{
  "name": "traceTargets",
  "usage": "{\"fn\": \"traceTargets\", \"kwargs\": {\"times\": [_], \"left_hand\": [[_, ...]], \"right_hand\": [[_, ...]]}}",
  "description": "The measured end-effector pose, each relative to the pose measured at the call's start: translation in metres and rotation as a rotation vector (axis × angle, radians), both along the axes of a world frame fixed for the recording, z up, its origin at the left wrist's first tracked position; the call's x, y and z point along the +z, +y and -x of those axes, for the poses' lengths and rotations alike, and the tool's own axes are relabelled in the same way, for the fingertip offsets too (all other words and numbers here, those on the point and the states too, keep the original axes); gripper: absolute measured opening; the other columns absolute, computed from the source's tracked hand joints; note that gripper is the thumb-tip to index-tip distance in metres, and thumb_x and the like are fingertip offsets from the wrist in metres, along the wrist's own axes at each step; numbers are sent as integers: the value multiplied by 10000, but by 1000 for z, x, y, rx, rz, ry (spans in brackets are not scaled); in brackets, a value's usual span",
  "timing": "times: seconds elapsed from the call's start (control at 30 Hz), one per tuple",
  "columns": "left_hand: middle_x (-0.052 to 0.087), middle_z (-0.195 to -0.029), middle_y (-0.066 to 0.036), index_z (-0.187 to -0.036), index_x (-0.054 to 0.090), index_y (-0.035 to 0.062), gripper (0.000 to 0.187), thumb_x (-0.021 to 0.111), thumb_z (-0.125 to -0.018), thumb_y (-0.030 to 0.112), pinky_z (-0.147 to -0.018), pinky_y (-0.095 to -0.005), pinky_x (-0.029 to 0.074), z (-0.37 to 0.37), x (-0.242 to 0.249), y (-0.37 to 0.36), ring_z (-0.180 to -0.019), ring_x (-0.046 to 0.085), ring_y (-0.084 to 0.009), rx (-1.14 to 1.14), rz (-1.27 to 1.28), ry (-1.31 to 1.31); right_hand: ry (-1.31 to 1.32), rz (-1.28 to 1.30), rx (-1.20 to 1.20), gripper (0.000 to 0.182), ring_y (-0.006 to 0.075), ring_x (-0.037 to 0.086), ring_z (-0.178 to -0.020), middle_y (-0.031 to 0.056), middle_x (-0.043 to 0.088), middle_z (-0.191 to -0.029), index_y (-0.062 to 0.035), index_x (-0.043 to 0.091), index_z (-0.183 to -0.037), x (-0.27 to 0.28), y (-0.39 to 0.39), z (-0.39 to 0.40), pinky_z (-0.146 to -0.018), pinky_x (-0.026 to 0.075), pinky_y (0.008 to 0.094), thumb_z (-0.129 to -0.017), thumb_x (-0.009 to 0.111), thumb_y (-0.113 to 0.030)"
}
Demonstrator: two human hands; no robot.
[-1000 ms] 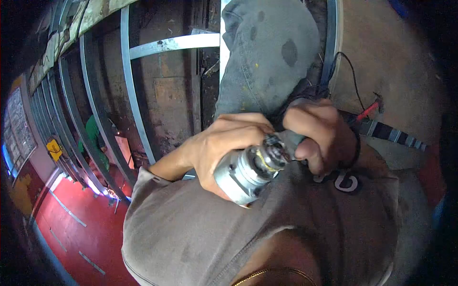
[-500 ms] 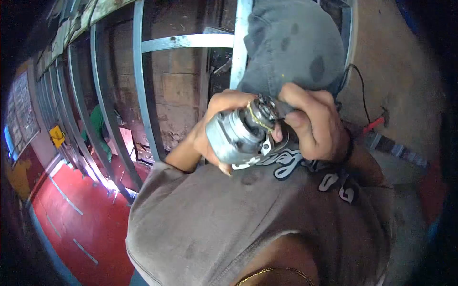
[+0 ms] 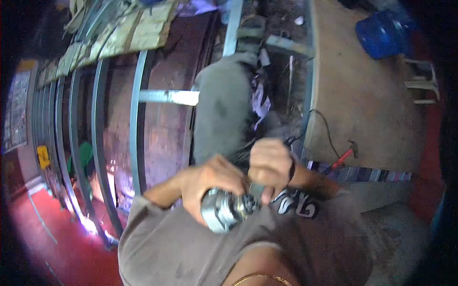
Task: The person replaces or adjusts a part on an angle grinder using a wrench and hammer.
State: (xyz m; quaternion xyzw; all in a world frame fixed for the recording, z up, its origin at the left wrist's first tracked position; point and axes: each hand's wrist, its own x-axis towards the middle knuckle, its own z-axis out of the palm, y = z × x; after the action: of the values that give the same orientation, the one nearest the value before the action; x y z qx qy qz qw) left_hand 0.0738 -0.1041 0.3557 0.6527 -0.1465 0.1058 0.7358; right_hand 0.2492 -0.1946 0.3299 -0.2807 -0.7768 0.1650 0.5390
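Your L hand (image 3: pixel 212 183) is curled round the metal body of the pwr tool (image 3: pixel 219 212), fingers over the top, mostly shut on it. The tool's in front of your chest, just above the grey shirt (image 3: pixel 191 243) in view, its narrower dark end toward your R hand (image 3: pixel 269 162). That hand is closed too, fingers bent & thumb tucked down at the tool's dark end; w/ the blur it looks like they've got a small grey piece (image 3: pixel 256 191), but can't tell what it is. Hands are v. close together, w/ the tool end btwn them. Dark band (image 3: pixel 292 167) on your R wrist.

Beyond your hands, your trouser leg (image 3: pixel 222 105) runs up the view to a foot (image 3: pixel 250 31), beside a metal crossbar (image 3: pixel 167 96). Pale lilac cloth (image 3: pixel 260 102) lies just R of the leg. Farther R is a brown board (image 3: pixel 362 95) w/ a black cord (image 3: pixel 329 128) & a red-handled hammer (image 3: pixel 347 152) nr its lower edge; a striped strip (image 3: pixel 372 174) is just below. Blue bottle (image 3: pixel 379 34) & part of a white chair (image 3: pixel 424 86) are top R.

Off L, a row of metal bars (image 3: pixel 98 143) w/ a person in green (image 3: pixel 83 157) behind, a yellow item (image 3: pixel 44 157) & bright glow (image 3: pixel 88 224) nr the red floor (image 3: pixel 47 224).
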Motion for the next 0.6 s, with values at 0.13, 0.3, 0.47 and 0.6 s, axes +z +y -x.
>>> {"fn": "traceTargets", "kwargs": {"times": [0.13, 0.3, 0.47, 0.6], "left_hand": [[630, -861, -188, -861, 591, -5, 497, 771, -578, 362, -730, -413, 512, -5, -9, -7, -792, 630, -382, -56, 16, 60], [661, -886, -150, -866, 632, -11, 480, 756, -532, 311, -777, -401, 522, -13, -17, -15, -833, 655, -327, -59, -190, 70], [657, -901, -155, -894, 625, -22, 506, 754, -531, 306, -760, -393, 517, -36, -5, -19, -818, 646, -325, -139, -190, -26], [651, -910, -165, -908, 616, -26, 527, 759, -530, 311, -744, -393, 514, -17, -18, -27, -815, 639, -329, 8, -223, -73]], "right_hand": [[273, 311, 151, 552, 213, 408, -402, 57, 373, -524, -11, 517, -647, -11, -25, -19, -385, 312, 350, -862, 532, -519], [1376, 430, 723, 433, 107, 356, -411, 3, 380, -487, -23, 498, -897, 23, -38, -57, -395, 277, 304, -905, 504, -457], [1478, 310, 909, 627, 229, 591, -761, 134, 588, -801, 97, 498, -1078, 110, -35, 8, -652, 446, 263, -703, 727, -351], [1326, 415, 539, 514, 184, 530, -675, 105, 554, -776, 56, 478, -1077, 105, -41, 6, -586, 417, 247, -759, 689, -287]]}}
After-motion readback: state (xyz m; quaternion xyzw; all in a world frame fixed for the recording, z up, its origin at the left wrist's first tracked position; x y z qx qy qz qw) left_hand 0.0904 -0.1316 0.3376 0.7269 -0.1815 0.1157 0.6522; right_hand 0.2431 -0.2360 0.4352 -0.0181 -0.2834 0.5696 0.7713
